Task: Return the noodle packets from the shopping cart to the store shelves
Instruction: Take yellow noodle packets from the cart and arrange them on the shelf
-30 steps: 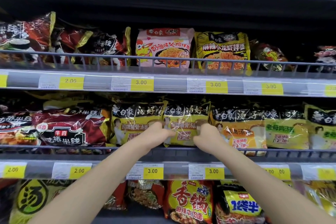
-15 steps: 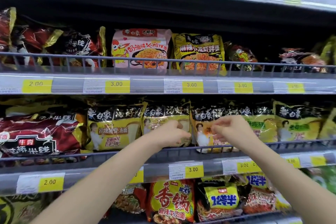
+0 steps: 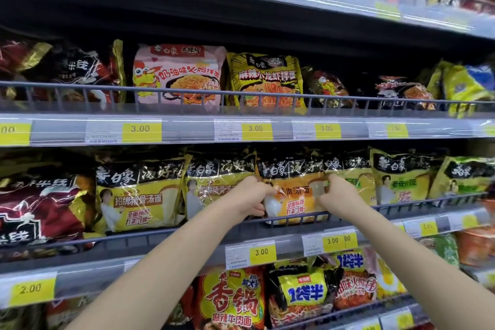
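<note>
Centre frame, your left hand (image 3: 253,197) and right hand (image 3: 334,193) pinch the noodle packet (image 3: 294,195) by its side edges; it's light, crinkly, probably brittle inside

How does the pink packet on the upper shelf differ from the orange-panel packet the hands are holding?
The pink packet sits untouched behind the upper rail; the orange-panel packet is gripped by the left hand and right hand on the middle shelf. The pink packet shows a cartoon bird; the orange-panel packet has a black top band. Both stand upright, facing out.

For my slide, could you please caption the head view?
Both hands, left hand and right hand, seat a yellow-and-black noodle packet on the middle shelf.
</note>
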### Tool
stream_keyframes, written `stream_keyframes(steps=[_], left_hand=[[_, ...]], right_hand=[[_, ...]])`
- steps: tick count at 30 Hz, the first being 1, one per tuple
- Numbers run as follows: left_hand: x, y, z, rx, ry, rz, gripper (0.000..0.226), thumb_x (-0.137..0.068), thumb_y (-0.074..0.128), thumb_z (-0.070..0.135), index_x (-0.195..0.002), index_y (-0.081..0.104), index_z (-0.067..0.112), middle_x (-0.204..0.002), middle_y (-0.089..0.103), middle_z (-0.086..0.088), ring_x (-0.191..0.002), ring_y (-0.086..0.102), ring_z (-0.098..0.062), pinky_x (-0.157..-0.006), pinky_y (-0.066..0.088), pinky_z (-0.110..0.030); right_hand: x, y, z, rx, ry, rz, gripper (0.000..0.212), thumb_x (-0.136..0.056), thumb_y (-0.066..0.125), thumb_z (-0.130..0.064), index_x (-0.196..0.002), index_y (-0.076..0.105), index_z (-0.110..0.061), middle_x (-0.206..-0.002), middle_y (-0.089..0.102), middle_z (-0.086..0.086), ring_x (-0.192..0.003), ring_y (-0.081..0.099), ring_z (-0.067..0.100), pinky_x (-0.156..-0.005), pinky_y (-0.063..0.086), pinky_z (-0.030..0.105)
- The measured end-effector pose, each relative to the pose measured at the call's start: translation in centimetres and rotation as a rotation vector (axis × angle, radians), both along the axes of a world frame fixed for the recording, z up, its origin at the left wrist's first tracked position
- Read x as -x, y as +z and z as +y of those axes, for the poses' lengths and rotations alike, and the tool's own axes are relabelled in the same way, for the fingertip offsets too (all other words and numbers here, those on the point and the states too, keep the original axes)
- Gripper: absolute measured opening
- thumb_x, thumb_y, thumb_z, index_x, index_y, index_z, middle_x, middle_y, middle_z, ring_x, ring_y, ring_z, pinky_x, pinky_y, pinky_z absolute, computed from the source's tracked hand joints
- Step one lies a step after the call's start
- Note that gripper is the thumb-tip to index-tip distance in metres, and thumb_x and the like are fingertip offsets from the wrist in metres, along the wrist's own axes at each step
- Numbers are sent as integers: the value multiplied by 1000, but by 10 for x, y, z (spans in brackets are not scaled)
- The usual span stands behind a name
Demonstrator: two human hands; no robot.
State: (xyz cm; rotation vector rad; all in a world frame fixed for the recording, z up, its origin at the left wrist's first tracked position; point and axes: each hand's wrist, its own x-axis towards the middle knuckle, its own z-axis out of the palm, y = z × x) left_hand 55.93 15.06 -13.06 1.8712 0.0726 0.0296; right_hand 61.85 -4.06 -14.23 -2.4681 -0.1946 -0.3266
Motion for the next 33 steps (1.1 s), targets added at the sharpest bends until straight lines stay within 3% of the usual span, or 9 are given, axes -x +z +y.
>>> stream_keyframes(steps=[5, 9, 11, 13, 17, 20, 23, 25, 33], left_hand=[[-1, -3, 6, -33, -21, -14, 69, -88, 62, 23, -143, 22, 10, -105, 48, -8, -91, 56, -22, -90, 51, -39], [4, 1, 6, -152, 4, -79, 38, -87, 62, 23, -117, 42, 12, -83, 50, -4, -59, 47, -14, -58, 45, -31], [6, 3, 5, -216, 78, -180, 22, -85, 62, 19, -97, 44, 15, -93, 54, -7, -71, 52, -18, -69, 46, -35], [9, 6, 3, -312, 138, -264, 23, -85, 61, 17, -104, 49, 11, -103, 59, -10, -88, 59, -22, -78, 49, -35], [15, 4, -6, -443, 33, -264, 17, -89, 52, 14, -99, 63, 6, -101, 63, -8, -82, 58, -21, -72, 46, -29], [18, 2, -14, -473, -26, -221, 25, -91, 56, 21, -111, 61, 9, -120, 60, -5, -97, 55, -15, -83, 40, -25], [21, 3, -18, -483, -35, -206, 33, -91, 56, 24, -121, 56, 10, -127, 57, -5, -109, 53, -16, -91, 40, -25], [24, 6, -22, -527, -30, -172, 32, -92, 55, 24, -119, 58, 9, -126, 57, -6, -111, 53, -18, -93, 41, -28], [36, 26, -66, -514, 33, -160, 27, -92, 53, 21, -114, 62, 7, -109, 63, -8, -95, 58, -20, -85, 44, -28]], right_hand=[[-4, -2, 5, -10, -11, -7, 25, -90, 56, -17, -105, 40, -4, -74, 48, 3, -58, 47, 13, -42, 33, 24], [-8, 0, -1, 8, 0, -2, 26, -88, 60, -23, -97, 39, -9, -80, 55, 6, -61, 50, 16, -43, 34, 23], [-9, 2, -4, -1, -7, -27, 28, -86, 63, -22, -100, 41, -9, -82, 57, 8, -60, 51, 16, -40, 33, 22], [-10, 3, -6, -11, -1, -62, 29, -85, 64, -18, -103, 44, -9, -82, 58, 8, -60, 52, 17, -38, 32, 21], [-5, 4, -6, -53, 34, -128, 19, -83, 56, -7, -102, 52, -6, -84, 61, 11, -61, 57, 22, -45, 37, 23], [-1, 4, -1, -23, 131, -124, 19, -89, 55, -14, -106, 58, -7, -88, 62, 6, -57, 55, 13, -44, 36, 21], [5, 7, -2, -12, 212, -90, 27, -92, 55, -25, -114, 58, -9, -110, 64, 7, -80, 61, 20, -63, 46, 24], [11, 11, -12, -25, 243, -68, 38, -92, 55, -29, -124, 54, -9, -122, 61, 8, -90, 60, 22, -75, 47, 27], [20, 14, -83, 15, 141, 17, 45, -90, 53, -9, -135, 46, -6, -128, 58, 15, -93, 62, 29, -72, 46, 29]])
